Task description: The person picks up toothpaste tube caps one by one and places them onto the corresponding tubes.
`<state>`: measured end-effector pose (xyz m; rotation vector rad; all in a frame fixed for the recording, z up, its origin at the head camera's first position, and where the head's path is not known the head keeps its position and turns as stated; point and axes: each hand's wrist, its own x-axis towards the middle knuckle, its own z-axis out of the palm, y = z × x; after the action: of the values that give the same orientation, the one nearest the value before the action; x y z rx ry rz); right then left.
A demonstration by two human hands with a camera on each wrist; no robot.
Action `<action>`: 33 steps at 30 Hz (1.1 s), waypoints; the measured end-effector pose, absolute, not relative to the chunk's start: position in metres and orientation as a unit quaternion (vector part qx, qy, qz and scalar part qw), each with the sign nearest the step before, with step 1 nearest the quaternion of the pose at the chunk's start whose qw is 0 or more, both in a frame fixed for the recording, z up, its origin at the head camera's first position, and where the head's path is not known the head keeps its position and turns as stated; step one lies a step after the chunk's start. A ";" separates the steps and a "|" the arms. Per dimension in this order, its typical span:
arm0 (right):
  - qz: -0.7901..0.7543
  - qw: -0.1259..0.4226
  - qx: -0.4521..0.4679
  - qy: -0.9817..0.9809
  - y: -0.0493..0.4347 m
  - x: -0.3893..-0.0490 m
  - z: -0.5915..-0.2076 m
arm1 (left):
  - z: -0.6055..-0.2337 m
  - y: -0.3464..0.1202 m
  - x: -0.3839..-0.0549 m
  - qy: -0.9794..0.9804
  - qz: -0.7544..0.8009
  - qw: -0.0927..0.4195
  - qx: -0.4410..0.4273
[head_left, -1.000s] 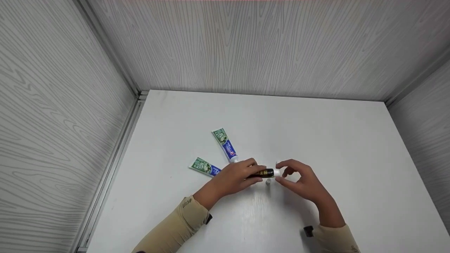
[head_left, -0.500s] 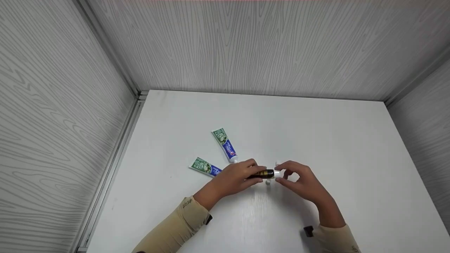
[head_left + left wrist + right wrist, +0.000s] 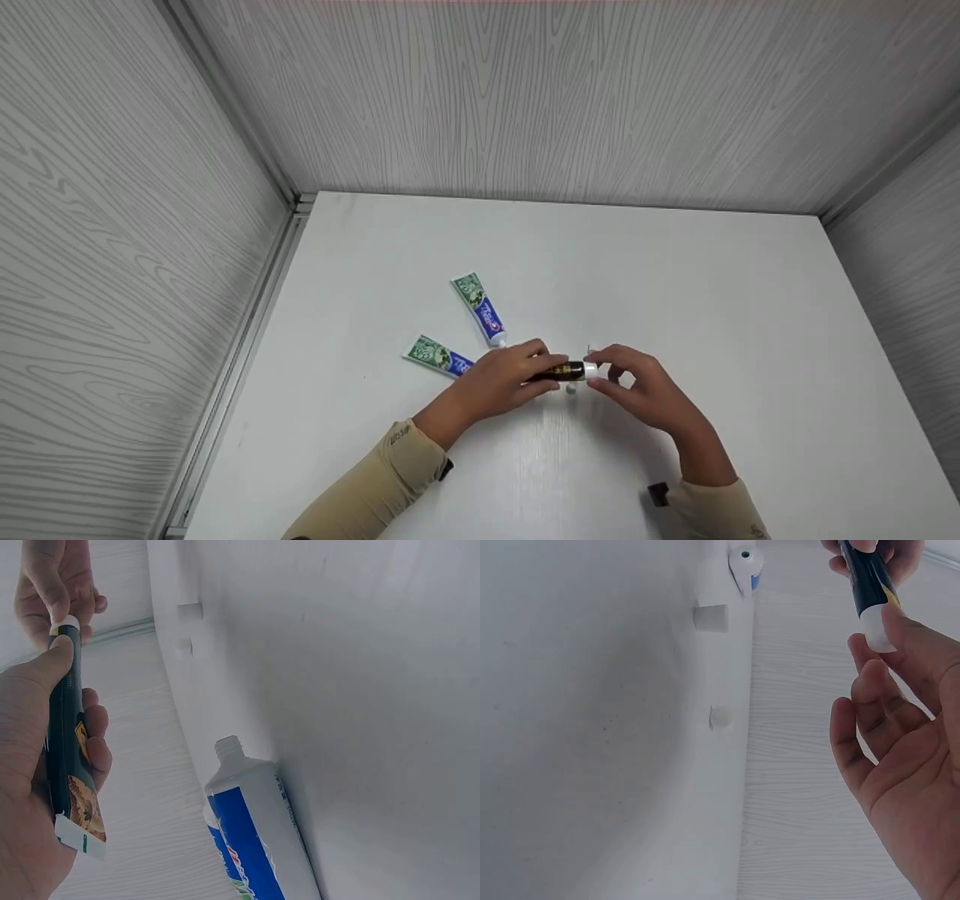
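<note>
My left hand [image 3: 495, 381] grips a black toothpaste tube [image 3: 66, 727] around its body, holding it above the table. Its white cap [image 3: 877, 628] points to the right, and my right hand [image 3: 645, 386] pinches that cap between thumb and fingers. Beyond the left hand lies a green-and-blue toothpaste tube [image 3: 480, 309]. A second such tube [image 3: 435, 355] is partly covered by the left hand. In the left wrist view, a bare threaded nozzle [image 3: 228, 747] shows on the nearer of these tubes.
Two small white caps, one [image 3: 711, 618] on its side and another [image 3: 721, 718], stand apart on the white table [image 3: 675, 285] beneath the hands. Pale wood-grain panels [image 3: 525, 97] rise at the back and both sides.
The right hand's fingers shift slightly at the white cap, staying on it. The left hand, the black tube and the tubes on the table hold their places.
</note>
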<state>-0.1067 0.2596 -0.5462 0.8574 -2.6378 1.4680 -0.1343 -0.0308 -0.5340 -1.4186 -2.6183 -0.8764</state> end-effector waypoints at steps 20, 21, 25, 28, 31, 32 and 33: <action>0.461 0.001 0.236 -0.855 0.257 -0.104 -0.544 | -0.540 -0.028 -0.136 -0.840 -0.286 0.027 -0.460; 0.463 0.000 0.239 -0.854 0.257 -0.104 -0.544 | -0.540 -0.028 -0.136 -0.840 -0.287 0.026 -0.459; 0.467 -0.013 0.245 -0.849 0.258 -0.105 -0.546 | -0.541 -0.027 -0.134 -0.843 -0.290 0.023 -0.453; 0.466 -0.021 0.248 -0.849 0.258 -0.105 -0.548 | -0.543 -0.027 -0.134 -0.845 -0.287 0.023 -0.451; 0.465 -0.025 0.252 -0.848 0.257 -0.105 -0.548 | -0.543 -0.027 -0.133 -0.847 -0.281 0.026 -0.450; 0.465 -0.027 0.253 -0.848 0.257 -0.104 -0.548 | -0.542 -0.027 -0.132 -0.848 -0.279 0.030 -0.450; 0.465 -0.029 0.253 -0.848 0.257 -0.104 -0.547 | -0.542 -0.027 -0.132 -0.849 -0.277 0.032 -0.450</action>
<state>-0.1042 0.2567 -0.5474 0.8109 -2.7145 1.4889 -0.1320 -0.0268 -0.5421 -1.3844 -2.6133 -0.8519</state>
